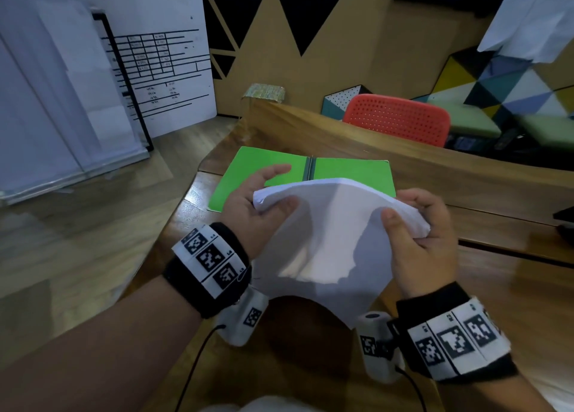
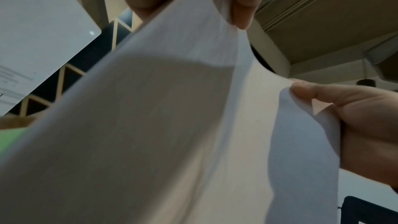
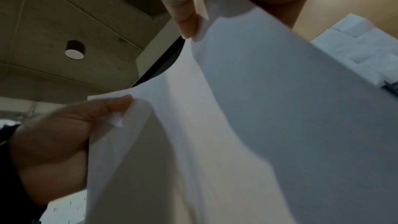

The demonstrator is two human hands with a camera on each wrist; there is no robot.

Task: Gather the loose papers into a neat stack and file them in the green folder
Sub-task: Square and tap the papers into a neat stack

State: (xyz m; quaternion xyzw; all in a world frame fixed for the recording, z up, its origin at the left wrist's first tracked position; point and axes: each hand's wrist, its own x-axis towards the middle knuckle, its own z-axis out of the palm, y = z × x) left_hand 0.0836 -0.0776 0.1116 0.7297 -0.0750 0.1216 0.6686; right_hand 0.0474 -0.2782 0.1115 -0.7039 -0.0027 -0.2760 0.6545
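A stack of white papers (image 1: 329,241) is held up above the wooden table, bowed and sagging in the middle. My left hand (image 1: 264,203) pinches its upper left corner, thumb on top. My right hand (image 1: 413,222) grips the upper right corner the same way. The green folder (image 1: 351,171) lies open and flat on the table just beyond the papers, partly hidden by them and my left fingers. In the left wrist view the papers (image 2: 161,125) fill the frame, with the right hand (image 2: 355,117) at their far edge. The right wrist view shows the papers (image 3: 258,125) and the left hand (image 3: 64,134).
The wooden table (image 1: 497,287) stretches right, with a raised wooden ledge (image 1: 341,132) behind the folder. A red perforated chair (image 1: 400,116) stands beyond the ledge. A dark object (image 1: 567,219) sits at the table's right edge. A whiteboard (image 1: 161,70) stands on the floor at left.
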